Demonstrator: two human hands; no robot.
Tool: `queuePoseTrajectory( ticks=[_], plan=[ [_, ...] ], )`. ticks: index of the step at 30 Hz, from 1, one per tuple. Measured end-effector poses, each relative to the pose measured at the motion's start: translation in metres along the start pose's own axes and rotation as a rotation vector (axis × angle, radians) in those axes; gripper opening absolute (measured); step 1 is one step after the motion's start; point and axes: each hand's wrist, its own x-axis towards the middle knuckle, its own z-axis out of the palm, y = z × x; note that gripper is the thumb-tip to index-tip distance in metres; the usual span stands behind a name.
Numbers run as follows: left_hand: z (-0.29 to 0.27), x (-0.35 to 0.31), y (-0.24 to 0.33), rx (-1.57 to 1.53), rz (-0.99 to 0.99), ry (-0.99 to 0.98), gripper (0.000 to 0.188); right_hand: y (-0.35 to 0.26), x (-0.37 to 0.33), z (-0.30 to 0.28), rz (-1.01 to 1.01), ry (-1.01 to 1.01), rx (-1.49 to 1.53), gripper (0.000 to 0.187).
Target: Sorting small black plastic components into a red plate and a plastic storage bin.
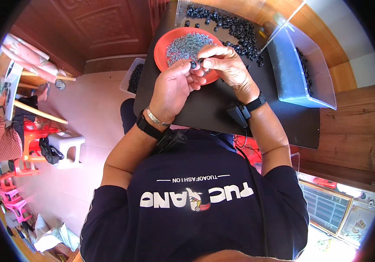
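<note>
As small grey pieces [185, 47] lie heaped in a red plate [160, 51] on the dark bench [211, 107], a person's left hand [172, 89] pinches a black part [193, 64] over it, the right hand [234, 72] gripping a tiny dark piece [200, 61] alongside, shape unclear.

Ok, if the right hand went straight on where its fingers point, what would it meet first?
Probably the small black piece at the thumb tip of the left hand; the red plate lies beyond, apparently lower, though depth is unclear.
</note>
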Motion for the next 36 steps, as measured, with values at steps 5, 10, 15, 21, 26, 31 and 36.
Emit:
queuePoseTrajectory(
  ticks=[5,10,15,21,26,31,36],
  plan=[
    [0.002,0.000,-0.001,0.018,0.005,0.026,0.025,-0.006,0.001,0.003,-0.020,-0.021,-0.087,0.016],
    [0.008,-0.003,0.001,0.045,0.036,0.089,0.020,-0.011,0.000,0.007,-0.073,-0.012,-0.176,0.016],
    [0.008,-0.003,0.001,0.035,0.040,0.086,0.019,-0.009,0.000,0.006,-0.173,-0.021,-0.276,0.018],
    [0.005,-0.004,-0.001,0.028,0.058,0.077,0.018,-0.009,0.000,0.009,-0.125,-0.022,-0.256,0.016],
    [0.011,-0.003,-0.001,0.028,0.054,0.105,0.015,-0.009,-0.001,0.010,-0.094,-0.022,-0.200,0.017],
    [0.012,-0.001,-0.001,-0.088,0.041,0.149,0.014,-0.006,-0.001,0.017,-0.129,0.039,-0.263,0.023],
    [0.016,0.001,0.000,-0.116,0.073,0.163,0.010,-0.009,-0.003,0.028,-0.259,0.087,-0.465,0.031]
  ],
)
